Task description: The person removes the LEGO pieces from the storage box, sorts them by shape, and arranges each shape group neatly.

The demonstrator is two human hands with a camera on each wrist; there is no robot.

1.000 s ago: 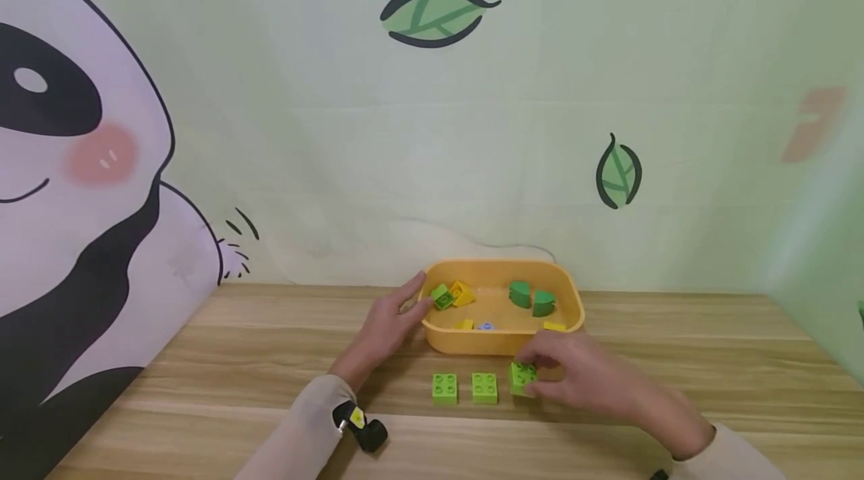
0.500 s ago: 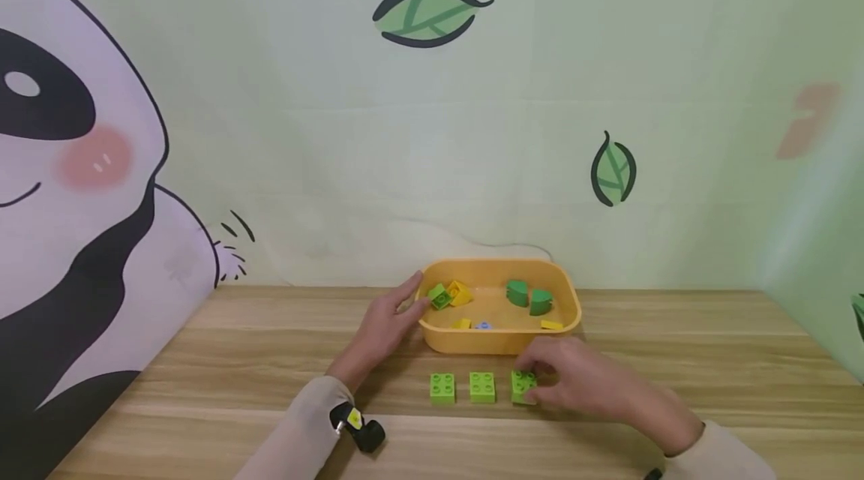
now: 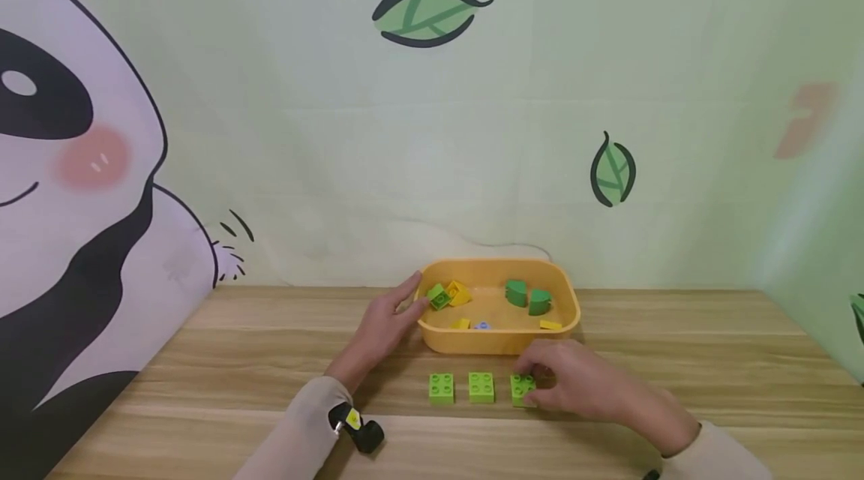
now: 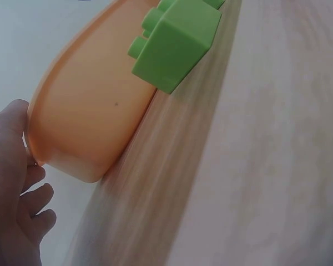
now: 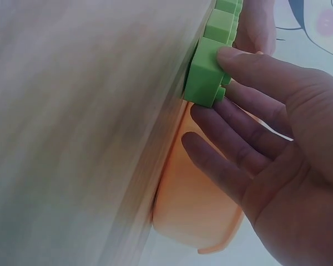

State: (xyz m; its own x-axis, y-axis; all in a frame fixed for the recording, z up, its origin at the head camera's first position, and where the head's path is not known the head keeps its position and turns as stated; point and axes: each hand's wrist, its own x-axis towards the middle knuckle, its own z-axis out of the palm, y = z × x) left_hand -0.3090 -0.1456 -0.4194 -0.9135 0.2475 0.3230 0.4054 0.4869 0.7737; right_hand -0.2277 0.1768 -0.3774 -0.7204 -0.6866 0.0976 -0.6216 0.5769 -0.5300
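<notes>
Three light-green building bricks stand in a spaced row on the table in front of a yellow-orange tub. My right hand (image 3: 583, 382) pinches the rightmost brick (image 3: 522, 389) between thumb and forefinger; in the right wrist view the thumb lies against this brick (image 5: 204, 77), its other fingers spread below. The middle brick (image 3: 481, 388) and the left brick (image 3: 442, 388) sit untouched, studs up. At the tub's left end, my left hand (image 3: 381, 326) holds the rim of the tub (image 3: 472, 342), thumb over the edge. The left wrist view shows this hand (image 4: 11, 183) beside the tub (image 4: 89, 111).
Inside the tub are a green brick (image 3: 439, 297), a yellow sloped piece (image 3: 459, 293), two dark-green leaf-like pieces (image 3: 539, 302), a bluish piece (image 3: 482, 325) and small yellow pieces (image 3: 550, 325). A panda-printed cloth (image 3: 324, 127) hangs behind the wooden table (image 3: 270, 345).
My right hand has lowered the rightmost brick from a slight tilt to level with the other two in the row. The left hand stays at the tub.
</notes>
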